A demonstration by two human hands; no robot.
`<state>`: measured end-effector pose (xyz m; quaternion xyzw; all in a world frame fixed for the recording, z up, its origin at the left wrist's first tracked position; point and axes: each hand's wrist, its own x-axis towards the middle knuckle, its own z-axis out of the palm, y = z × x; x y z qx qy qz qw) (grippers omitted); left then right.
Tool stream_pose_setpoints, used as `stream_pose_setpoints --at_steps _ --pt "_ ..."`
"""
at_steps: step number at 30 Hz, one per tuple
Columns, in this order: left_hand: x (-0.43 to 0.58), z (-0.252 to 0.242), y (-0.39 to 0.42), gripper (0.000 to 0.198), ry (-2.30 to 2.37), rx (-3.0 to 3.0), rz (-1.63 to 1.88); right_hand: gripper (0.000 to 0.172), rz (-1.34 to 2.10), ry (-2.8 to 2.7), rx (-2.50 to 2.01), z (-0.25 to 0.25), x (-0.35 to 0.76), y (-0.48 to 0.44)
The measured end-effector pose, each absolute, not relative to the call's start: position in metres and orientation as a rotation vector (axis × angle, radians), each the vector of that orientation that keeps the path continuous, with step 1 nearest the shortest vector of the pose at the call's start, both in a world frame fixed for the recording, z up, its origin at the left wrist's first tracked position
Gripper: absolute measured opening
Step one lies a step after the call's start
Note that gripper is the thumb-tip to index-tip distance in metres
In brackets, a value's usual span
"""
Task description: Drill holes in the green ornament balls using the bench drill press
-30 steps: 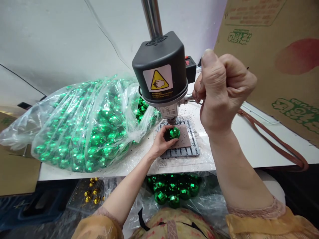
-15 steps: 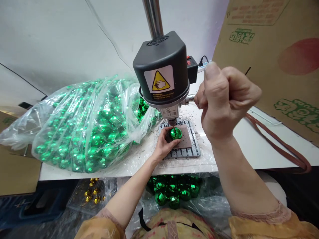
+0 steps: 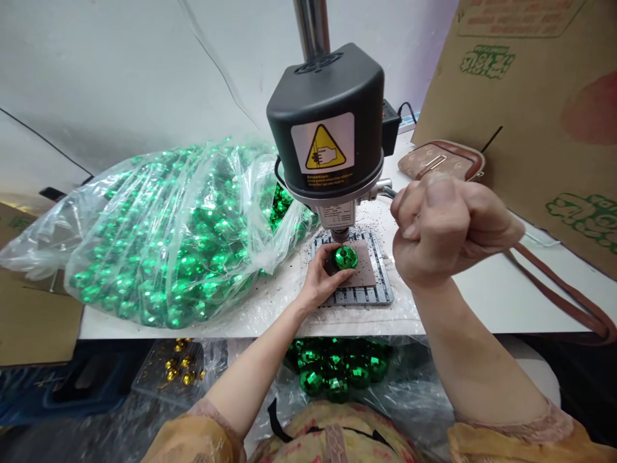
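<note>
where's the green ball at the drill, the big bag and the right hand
green ball (image 3: 346, 257): head view, its faceted top
bag (image 3: 159, 244): head view, middle of its clear side
right hand (image 3: 448, 225): head view, middle of the fist

Bright, even indoor light; sharp glints on the clear plastic bag of faceted green balls (image 3: 164, 251). Edges bow from wide-angle distortion; under the white desk (image 3: 506, 296) lies shadow.

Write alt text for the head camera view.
A person's left hand holds a green faceted ball under a small drill press while the right hand grips its side lever. A clear bag of green balls lies left of it.
</note>
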<state>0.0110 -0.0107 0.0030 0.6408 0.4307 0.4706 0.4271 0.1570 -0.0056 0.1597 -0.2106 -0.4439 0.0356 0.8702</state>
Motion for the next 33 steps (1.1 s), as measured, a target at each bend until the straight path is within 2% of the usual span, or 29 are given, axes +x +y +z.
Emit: stream_pose_setpoints --at_steps 27,33 --pt "0.012 0.005 -0.012 0.059 1.076 1.561 1.189 0.047 -0.003 -1.129 -0.202 0.123 0.169 0.000" --pt "0.015 0.008 -0.012 0.059 1.115 1.571 1.191 0.049 0.103 -1.018 -0.366 0.158 0.163 -0.006"
